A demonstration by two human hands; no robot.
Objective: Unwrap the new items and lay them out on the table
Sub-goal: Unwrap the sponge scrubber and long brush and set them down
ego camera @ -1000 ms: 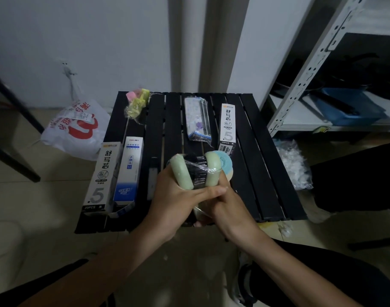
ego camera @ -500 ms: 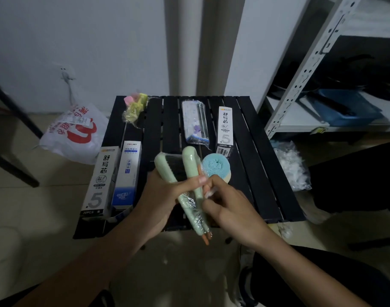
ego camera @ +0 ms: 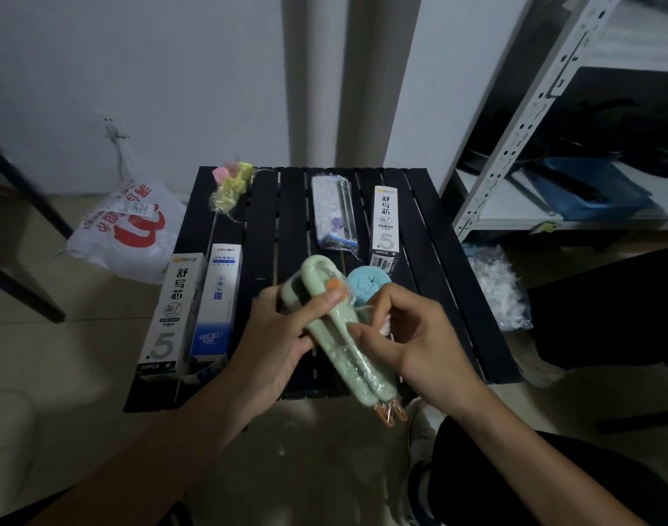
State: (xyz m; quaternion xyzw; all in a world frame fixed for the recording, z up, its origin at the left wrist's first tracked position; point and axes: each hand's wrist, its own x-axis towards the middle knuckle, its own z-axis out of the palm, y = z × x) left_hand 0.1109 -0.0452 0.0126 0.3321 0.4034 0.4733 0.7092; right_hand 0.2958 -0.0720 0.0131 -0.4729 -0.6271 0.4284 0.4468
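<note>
Holding: left hand (ego camera: 275,336) grips the upper part of the green wrapped item (ego camera: 340,328), thumb pressed across its front; it tilts with its orange tips over the table's near edge.
Right hand: right hand (ego camera: 412,336) pinches the clear wrap at the item's middle, fingers curled.
Table: black slatted table (ego camera: 287,206); two boxes (ego camera: 184,309) lie at the near left edge, one box (ego camera: 385,222) and a clear packet (ego camera: 334,214) far right, a yellow-pink packet (ego camera: 232,184) at the far left corner.
Blue round item: blue round item (ego camera: 366,286) lies just behind the hands.
Open room: bare slats down the centre and along the right edge.
Surroundings: plastic bag (ego camera: 123,229) on the floor left; metal shelf (ego camera: 533,108) right.
</note>
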